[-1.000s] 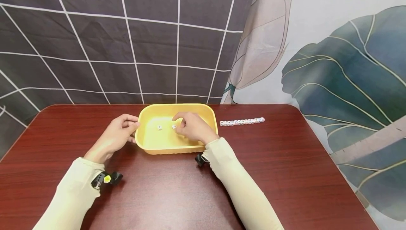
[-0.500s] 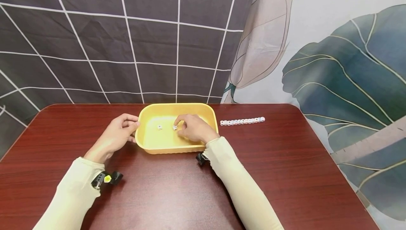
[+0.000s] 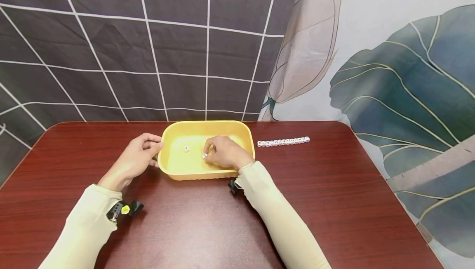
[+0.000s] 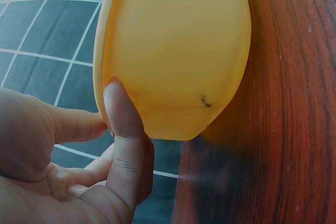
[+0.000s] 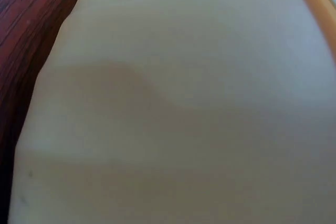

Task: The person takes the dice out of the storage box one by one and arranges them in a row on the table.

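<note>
A yellow plastic tub (image 3: 208, 176) stands on the table. My left hand (image 3: 138, 155) holds its left end; in the left wrist view the thumb (image 4: 124, 109) lies on the tub wall and the fingers sit behind the rim. Inside the tub my right hand (image 3: 226, 152) reaches down and pinches a white die (image 3: 205, 156) between thumb and forefinger. A second white die (image 3: 186, 148) lies on the tub floor, left of those fingertips. A pale surface fills most of the right wrist view, hiding the right hand there.
To the right of the tub, a straight row of several white dice (image 3: 283, 142) lies on the reddish-brown table (image 3: 178, 227). A dark gridded cloth (image 3: 178, 46) hangs behind the table's back edge, with a leaf-patterned cloth (image 3: 389, 75) at the right.
The right hand's fingertips have closed on the nearer die and brought it a little toward the tub's front wall. The left hand, the other die and the row of dice stay put.
</note>
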### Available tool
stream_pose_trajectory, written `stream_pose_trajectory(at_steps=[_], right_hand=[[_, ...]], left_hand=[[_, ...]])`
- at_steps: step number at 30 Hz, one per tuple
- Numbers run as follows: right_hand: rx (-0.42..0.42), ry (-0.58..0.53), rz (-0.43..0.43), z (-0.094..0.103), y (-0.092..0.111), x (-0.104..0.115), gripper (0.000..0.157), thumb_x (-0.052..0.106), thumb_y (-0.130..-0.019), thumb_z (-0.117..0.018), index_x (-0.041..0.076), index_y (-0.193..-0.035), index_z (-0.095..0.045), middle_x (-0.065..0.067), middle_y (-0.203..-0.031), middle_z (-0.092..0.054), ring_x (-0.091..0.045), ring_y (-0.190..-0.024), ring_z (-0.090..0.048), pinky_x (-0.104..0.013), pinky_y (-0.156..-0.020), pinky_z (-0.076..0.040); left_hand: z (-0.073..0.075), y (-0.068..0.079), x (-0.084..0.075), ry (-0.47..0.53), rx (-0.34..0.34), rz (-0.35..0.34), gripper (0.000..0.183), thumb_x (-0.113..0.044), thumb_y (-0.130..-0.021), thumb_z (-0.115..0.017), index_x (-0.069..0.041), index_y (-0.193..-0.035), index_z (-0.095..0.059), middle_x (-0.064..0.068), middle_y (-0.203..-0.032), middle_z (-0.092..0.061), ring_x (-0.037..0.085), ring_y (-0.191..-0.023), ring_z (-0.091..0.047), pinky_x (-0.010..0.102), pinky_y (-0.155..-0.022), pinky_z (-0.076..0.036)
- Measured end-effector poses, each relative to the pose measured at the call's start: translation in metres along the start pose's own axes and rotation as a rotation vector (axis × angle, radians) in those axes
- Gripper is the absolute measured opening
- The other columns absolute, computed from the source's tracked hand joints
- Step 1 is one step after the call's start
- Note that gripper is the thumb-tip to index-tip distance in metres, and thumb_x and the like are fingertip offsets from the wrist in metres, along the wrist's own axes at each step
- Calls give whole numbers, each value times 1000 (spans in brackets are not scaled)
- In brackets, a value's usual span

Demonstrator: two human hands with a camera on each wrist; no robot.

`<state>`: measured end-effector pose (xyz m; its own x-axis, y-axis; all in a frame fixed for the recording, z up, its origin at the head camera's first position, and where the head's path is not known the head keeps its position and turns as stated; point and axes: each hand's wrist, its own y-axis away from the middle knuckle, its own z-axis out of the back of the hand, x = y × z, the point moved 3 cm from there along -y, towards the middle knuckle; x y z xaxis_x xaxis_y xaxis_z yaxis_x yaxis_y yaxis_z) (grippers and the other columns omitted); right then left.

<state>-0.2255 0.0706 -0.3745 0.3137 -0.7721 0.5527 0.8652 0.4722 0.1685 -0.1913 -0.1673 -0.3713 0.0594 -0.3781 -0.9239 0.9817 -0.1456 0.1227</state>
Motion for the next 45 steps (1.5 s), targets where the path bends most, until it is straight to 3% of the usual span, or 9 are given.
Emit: stream_pose_trajectory(at_steps=[15, 25, 34, 45], right_hand=[[-49, 41, 15, 2, 2, 5, 4, 16, -88, -77, 14, -90, -75, 4, -74, -62, -9, -71, -55, -22, -67, -45], [-58, -18, 25, 17, 5, 0, 4, 17, -90, -78, 14, -89, -75, 4, -77, -60, -10, -74, -54, -22, -70, -45], [-50, -54, 75, 27, 9, -1, 5, 14, -89, -77, 10, -90, -74, 5, -74, -52, -8, -64, -49, -19, -63, -41], [-61, -103, 116, 41, 15, -4, 5, 10, -88, -75, 9, -92, -73, 3, -69, -56, -7, -60, -50, -18, -58, -42]], left_hand=[[0, -1, 2, -1, 1, 3, 38, -12, -106, -51, 12, -135, -43, 18, -105, -63, 9, -70, -63, 25, -65, -60], [0, -1, 1, 4, 6, 3, 38, -12, -107, -51, 13, -135, -43, 19, -106, -63, 9, -70, -64, 25, -65, -60], [1, -1, 2, 6, 6, -1, 38, -12, -106, -51, 13, -134, -43, 16, -104, -63, 9, -70, -63, 25, -65, -60], [1, -1, 2, 7, 5, -3, 38, -11, -106, -51, 13, -134, -43, 18, -105, -63, 9, -69, -63, 25, -65, -60]])
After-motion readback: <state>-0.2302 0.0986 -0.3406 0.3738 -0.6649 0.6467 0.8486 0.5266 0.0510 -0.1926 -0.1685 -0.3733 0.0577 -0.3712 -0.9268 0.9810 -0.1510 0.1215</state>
